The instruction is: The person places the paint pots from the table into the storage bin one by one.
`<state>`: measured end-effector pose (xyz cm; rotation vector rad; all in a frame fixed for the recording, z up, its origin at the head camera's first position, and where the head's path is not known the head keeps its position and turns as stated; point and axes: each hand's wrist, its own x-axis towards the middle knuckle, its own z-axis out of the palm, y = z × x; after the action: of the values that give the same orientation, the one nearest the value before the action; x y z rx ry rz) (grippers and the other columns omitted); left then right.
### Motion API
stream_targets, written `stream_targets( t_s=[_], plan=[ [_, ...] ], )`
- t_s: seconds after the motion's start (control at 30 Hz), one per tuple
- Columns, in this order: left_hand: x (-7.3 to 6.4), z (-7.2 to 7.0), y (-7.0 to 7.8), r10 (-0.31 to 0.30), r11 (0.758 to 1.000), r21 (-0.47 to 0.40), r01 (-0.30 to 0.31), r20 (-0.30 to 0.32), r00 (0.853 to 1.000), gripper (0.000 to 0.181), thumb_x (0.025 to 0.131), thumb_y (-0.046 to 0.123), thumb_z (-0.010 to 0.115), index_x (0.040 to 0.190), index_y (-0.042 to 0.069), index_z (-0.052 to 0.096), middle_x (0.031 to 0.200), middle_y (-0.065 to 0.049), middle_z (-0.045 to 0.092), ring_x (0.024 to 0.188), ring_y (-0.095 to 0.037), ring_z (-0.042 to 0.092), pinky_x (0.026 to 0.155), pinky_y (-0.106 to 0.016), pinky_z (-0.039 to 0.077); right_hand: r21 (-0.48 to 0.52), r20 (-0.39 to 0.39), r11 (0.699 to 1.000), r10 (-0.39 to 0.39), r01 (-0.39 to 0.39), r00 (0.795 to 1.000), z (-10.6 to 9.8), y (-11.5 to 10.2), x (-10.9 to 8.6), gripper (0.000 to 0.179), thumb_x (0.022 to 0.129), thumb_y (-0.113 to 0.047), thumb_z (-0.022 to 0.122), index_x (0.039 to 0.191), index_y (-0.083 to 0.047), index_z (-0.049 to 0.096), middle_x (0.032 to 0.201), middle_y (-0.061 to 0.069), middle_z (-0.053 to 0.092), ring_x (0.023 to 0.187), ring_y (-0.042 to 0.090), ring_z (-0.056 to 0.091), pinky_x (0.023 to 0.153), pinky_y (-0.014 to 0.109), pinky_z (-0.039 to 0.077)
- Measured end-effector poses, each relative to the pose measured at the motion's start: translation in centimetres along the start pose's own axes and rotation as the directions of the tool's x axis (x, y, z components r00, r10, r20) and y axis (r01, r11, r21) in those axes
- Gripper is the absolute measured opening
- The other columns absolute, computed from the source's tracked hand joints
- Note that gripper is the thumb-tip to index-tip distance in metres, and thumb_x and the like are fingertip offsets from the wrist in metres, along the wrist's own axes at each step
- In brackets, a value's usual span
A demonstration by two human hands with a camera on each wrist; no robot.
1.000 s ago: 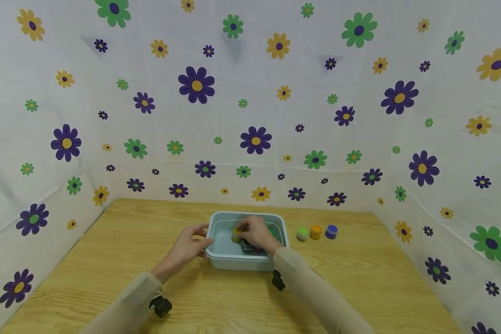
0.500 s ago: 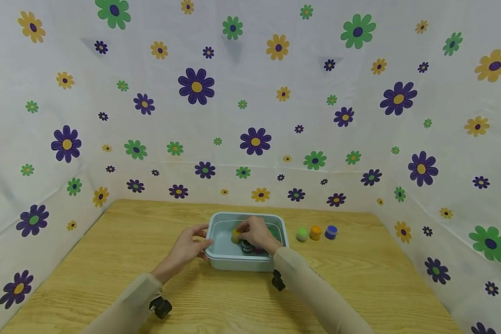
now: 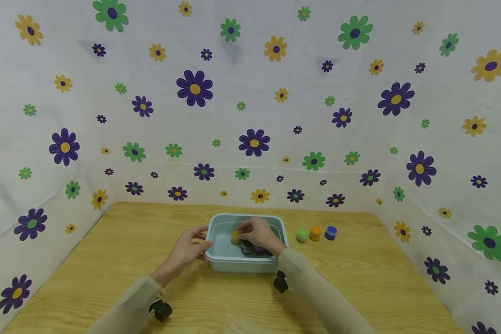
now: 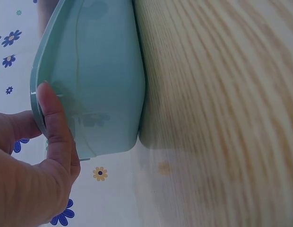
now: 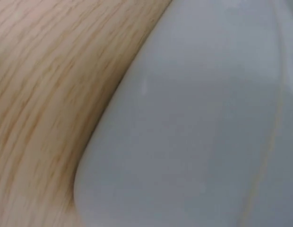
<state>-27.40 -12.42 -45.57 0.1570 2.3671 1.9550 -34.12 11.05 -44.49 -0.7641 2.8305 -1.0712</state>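
A light blue plastic tub stands on the wooden table in the head view. My left hand grips its left rim, with the fingers also seen against the tub wall in the left wrist view. Inside the tub, my right hand pinches a small yellow-lidded jar near the tub's floor. A dark jar and a purplish one sit below that hand, partly covered by it. The right wrist view is filled by the tub's outer wall; no fingers show there.
Right of the tub, a green-lidded jar, an orange jar and a blue jar stand in a row on the table. A white flower-print cloth encloses the back and sides.
My right wrist has shifted slightly to the right, and a green thing seen in the tub earlier is now hidden behind the hand. The left hand keeps its place on the rim.
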Motion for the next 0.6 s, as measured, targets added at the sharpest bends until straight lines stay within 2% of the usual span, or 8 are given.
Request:
stream_targets(
  t_s=[0.13, 0.37, 0.6],
  plan=[
    [-0.1, 0.2, 0.0, 0.004, 1.000, -0.015, -0.004, -0.003, 1.000, 0.052, 0.091, -0.002, 0.063, 0.141, -0.001, 0.048, 0.114, -0.023, 0.052, 0.078, -0.027, 0.066, 0.060, -0.037, 0.060, 0.013, 0.012, 1.000, 0.005, -0.005, 1.000, -0.9, -0.2, -1.0, 0.020, 0.089, -0.007, 0.069, 0.109, -0.006, 0.074, 0.103, 0.006, 0.073, 0.087, 0.012, 0.065, 0.075, 0.028, 0.056],
    [-0.1, 0.0, 0.1, 0.008, 1.000, -0.007, -0.008, -0.001, 1.000, 0.052, 0.092, -0.002, 0.063, 0.141, -0.001, 0.047, 0.115, -0.023, 0.052, 0.079, -0.028, 0.066, 0.059, -0.035, 0.060, 0.086, 0.071, 0.996, -0.001, -0.005, 0.997, -3.1, -1.1, -2.6, 0.024, 0.093, -0.008, 0.065, 0.115, -0.005, 0.071, 0.113, 0.011, 0.071, 0.099, 0.019, 0.066, 0.085, 0.034, 0.057],
    [-0.1, 0.1, 0.0, 0.001, 1.000, 0.002, -0.001, -0.011, 1.000, 0.052, 0.091, -0.002, 0.063, 0.141, -0.001, 0.048, 0.115, -0.022, 0.052, 0.076, -0.023, 0.065, 0.059, -0.035, 0.060, 0.218, 0.080, 0.976, -0.021, 0.003, 0.997, -5.3, 1.0, -3.9, 0.029, 0.094, -0.012, 0.065, 0.122, -0.003, 0.067, 0.117, 0.013, 0.069, 0.102, 0.020, 0.064, 0.087, 0.033, 0.057]
  ],
)
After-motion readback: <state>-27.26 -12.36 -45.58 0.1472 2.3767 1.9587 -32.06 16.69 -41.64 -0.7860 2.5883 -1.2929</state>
